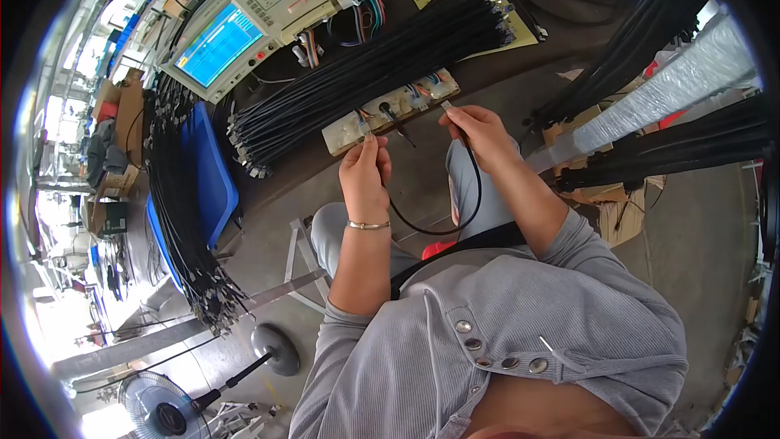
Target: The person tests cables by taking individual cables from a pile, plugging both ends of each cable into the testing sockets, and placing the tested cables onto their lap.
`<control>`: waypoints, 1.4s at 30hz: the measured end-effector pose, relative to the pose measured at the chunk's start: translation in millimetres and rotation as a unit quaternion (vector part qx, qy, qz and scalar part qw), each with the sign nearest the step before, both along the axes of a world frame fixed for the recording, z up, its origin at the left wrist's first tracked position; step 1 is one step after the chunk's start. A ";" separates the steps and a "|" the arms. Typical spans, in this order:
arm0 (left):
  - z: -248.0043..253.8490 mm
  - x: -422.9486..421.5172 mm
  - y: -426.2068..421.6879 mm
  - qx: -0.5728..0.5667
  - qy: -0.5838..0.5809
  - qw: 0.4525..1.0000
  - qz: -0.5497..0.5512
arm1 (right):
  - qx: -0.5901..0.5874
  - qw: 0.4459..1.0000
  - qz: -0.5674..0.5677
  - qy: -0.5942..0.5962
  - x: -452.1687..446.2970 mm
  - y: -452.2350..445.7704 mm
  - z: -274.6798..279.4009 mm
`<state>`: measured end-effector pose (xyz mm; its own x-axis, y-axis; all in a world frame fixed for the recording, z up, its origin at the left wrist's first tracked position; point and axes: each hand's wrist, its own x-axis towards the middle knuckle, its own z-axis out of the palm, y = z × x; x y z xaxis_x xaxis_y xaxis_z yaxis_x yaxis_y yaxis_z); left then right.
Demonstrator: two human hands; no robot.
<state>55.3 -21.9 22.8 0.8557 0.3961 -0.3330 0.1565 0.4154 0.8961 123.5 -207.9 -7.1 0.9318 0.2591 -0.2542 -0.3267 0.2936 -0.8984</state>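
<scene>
A short black cable hangs in a loop between my two hands. My left hand pinches one end of it, close to the left part of a pale connector board. The other end, with a small metal plug, is pinched in my right hand at the board's right end. Coloured wires and a dark plug sit on the board. Behind it lies a thick bundle of black cables with connectors at both ends.
A test instrument with a lit blue screen stands behind at the left. More black cables hang over a blue tray. At the right are further cable bundles and a plastic-wrapped bar. A fan stands at lower left.
</scene>
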 end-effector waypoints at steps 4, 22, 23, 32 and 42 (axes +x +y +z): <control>9.2 8.3 5.5 -0.056 0.073 0.996 0.021 | -0.002 1.000 -0.019 -0.010 -0.2 2.3 8.8; 6.4 -42.9 35.9 -0.054 0.025 0.993 -0.098 | -0.028 0.997 0.046 0.054 -10.3 -7.9 15.8; 5.4 -43.0 37.0 -0.060 0.021 0.993 -0.103 | -0.024 0.997 0.045 0.053 -13.0 -7.4 14.0; -2.8 -42.3 36.4 -0.064 0.013 0.994 -0.091 | -0.020 0.999 0.033 0.038 -13.6 -10.8 7.3; -4.3 -22.0 31.5 -0.029 0.025 0.994 -0.104 | -0.028 0.999 0.021 -0.001 -4.4 -6.2 8.0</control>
